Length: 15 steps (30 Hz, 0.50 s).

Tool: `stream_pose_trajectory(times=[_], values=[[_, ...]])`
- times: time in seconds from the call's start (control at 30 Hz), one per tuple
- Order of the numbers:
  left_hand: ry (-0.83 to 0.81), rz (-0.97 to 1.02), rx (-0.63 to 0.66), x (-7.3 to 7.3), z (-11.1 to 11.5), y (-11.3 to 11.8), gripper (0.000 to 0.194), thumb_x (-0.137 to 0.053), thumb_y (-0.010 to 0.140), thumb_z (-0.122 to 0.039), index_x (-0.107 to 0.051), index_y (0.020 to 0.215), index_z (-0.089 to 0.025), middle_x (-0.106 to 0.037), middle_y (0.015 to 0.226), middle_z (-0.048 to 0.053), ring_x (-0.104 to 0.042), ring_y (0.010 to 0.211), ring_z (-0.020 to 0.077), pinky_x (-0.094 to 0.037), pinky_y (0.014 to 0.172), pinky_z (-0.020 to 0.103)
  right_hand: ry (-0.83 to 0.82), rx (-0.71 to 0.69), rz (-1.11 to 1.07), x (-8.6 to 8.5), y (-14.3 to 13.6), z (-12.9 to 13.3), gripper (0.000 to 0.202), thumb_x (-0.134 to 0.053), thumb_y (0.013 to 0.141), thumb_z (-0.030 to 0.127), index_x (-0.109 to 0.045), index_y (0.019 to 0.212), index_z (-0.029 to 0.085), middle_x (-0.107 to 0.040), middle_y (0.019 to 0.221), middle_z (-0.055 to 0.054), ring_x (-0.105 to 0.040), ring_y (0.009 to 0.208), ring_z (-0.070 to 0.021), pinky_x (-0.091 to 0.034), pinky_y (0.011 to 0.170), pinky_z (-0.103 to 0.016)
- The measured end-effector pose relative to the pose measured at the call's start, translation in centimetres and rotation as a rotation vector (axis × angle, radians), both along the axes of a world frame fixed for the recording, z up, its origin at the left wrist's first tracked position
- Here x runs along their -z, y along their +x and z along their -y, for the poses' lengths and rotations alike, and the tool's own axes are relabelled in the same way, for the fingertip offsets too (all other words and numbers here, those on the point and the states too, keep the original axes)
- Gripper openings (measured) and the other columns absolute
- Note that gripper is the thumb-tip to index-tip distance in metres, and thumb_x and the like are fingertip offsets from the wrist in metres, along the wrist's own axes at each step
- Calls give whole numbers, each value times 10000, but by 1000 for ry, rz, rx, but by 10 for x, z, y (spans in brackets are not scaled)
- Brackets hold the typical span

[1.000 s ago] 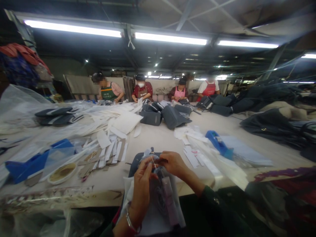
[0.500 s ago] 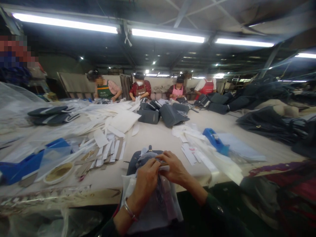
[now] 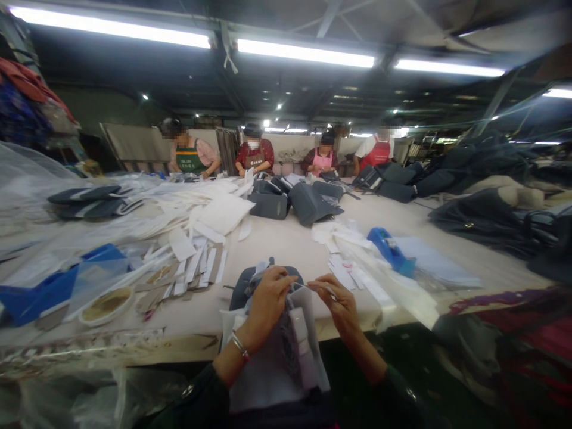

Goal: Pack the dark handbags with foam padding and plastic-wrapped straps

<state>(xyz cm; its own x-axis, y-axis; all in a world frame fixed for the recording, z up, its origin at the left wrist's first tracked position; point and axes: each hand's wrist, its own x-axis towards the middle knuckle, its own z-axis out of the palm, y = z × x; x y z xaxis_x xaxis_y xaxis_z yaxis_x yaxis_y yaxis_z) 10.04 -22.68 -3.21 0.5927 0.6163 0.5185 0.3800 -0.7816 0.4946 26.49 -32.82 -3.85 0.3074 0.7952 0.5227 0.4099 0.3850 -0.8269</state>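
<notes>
A dark grey bag (image 3: 241,285) lies at the table's front edge, below my hands. White wrapping sheet (image 3: 257,381) covers its near part, with a clear plastic-wrapped bundle (image 3: 286,345) along the middle. My left hand (image 3: 269,307) is over the bag, its fingers pinching one end of a thin whitish strip (image 3: 300,284). To its right, my right hand (image 3: 337,304) pinches the other end, so the strip spans the short gap between them. Whether it is thread, tape or tie is too fine to tell.
Cut card strips (image 3: 196,268) lie left of the bag, beside a tape roll (image 3: 107,305) and a blue tape dispenser (image 3: 49,289). Another blue dispenser (image 3: 391,250) stands to the right. Dark bags (image 3: 308,202) are piled farther back. Several co-workers in aprons (image 3: 190,158) work across the table.
My hands were close together over the bag. The right hand has moved right, away from the left, and a thin strip now stretches between them.
</notes>
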Motion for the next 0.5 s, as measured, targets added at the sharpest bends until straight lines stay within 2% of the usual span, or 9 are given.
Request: stream_pose_trajectory(times=[0.07, 0.17, 0.27, 0.37, 0.43, 0.5], values=[[46, -62, -44, -2, 4, 7, 260, -532, 900, -147, -744, 1003, -257, -592, 1033, 73, -543, 995, 244, -462, 909, 400, -15, -8, 1, -4, -2, 5, 205, -579, 908, 312, -769, 947, 245, -645, 920, -51, -602, 913, -206, -477, 823, -322], [47, -81, -120, 0, 6, 15, 227, -550, 882, -132, -755, 858, -227, -569, 1026, 90, -507, 1024, 285, -440, 909, 452, -39, -10, -28, -8, -1, 4, 209, -590, 894, 334, -770, 907, 230, -671, 900, -50, -617, 892, -208, -479, 821, -323], [12, -68, -155, 2, 6, 17, 261, -498, 885, -91, -733, 838, -197, -560, 1079, 100, -513, 1065, 287, -441, 934, 460, -141, 95, -303, -2, 9, -9, 278, -630, 839, 434, -756, 867, 188, -711, 879, -62, -637, 850, -215, -494, 803, -337], [-42, -40, -118, 1, 5, 6, 307, -472, 879, -65, -686, 1060, -190, -542, 1213, 97, -557, 1082, 228, -464, 973, 384, -324, 204, -597, 19, 27, -17, 447, -685, 723, 560, -737, 888, 148, -729, 844, -87, -654, 743, -220, -516, 691, -345], [-91, -19, -88, 0, 5, -10, 362, -458, 870, -62, -630, 1169, -173, -529, 1267, 105, -569, 1097, 213, -468, 988, 361, -427, 212, -651, 37, 36, -12, 515, -741, 645, 570, -732, 935, 145, -731, 813, -80, -659, 698, -209, -517, 655, -331], [-178, 10, -57, -3, 5, -29, 356, -436, 865, -77, -621, 1158, -155, -558, 1219, 114, -590, 1049, 217, -485, 958, 376, -504, 196, -654, 57, 38, 3, 530, -804, 574, 536, -739, 920, 140, -729, 759, -70, -660, 678, -197, -515, 659, -315]])
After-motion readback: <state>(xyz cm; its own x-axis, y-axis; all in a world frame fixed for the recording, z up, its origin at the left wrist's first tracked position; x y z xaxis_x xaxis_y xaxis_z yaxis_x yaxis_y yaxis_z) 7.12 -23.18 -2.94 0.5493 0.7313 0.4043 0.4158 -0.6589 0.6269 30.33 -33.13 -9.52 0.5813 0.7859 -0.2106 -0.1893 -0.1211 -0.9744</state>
